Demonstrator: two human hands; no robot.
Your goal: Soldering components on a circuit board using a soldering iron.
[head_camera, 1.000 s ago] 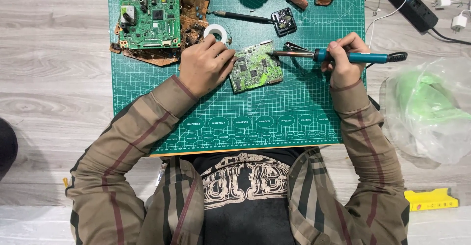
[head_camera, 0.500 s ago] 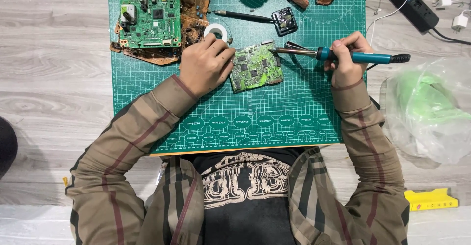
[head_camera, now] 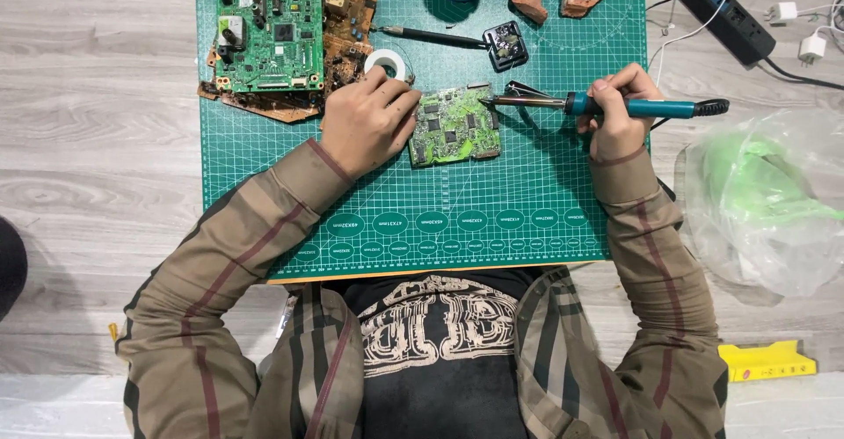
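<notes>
**Soldering iron on a small green board, mid-mat**

Top-down view over a green gridded cutting mat (head_camera: 527,219) lying on a grey wood-look floor. The small green circuit board with a ragged outline (head_camera: 454,125) sits near the middle of the mat, a bit toward its far edge. The left hand (head_camera: 367,123) rests right at the board's left edge, fingers curled and bunched together, fingertips touching that edge. Can't tell if they actually pinch it or just press it down.

The right hand (head_camera: 615,112) is well off to the board's right, near the mat's right edge, fingers wrapped tight around the teal-handled soldering iron (head_camera: 607,105). The iron lies almost level, and its metal tip reaches the board's upper right corner.

Other stuff: a white roll of solder wire (head_camera: 388,62) just past the left knuckles, a stack of bigger green and brown circuit boards (head_camera: 281,30) in the far left corner of the mat, a black pen-like tool (head_camera: 431,36) beside it, a clear plastic bag with something green inside (head_camera: 765,202) off the mat's right edge.
</notes>
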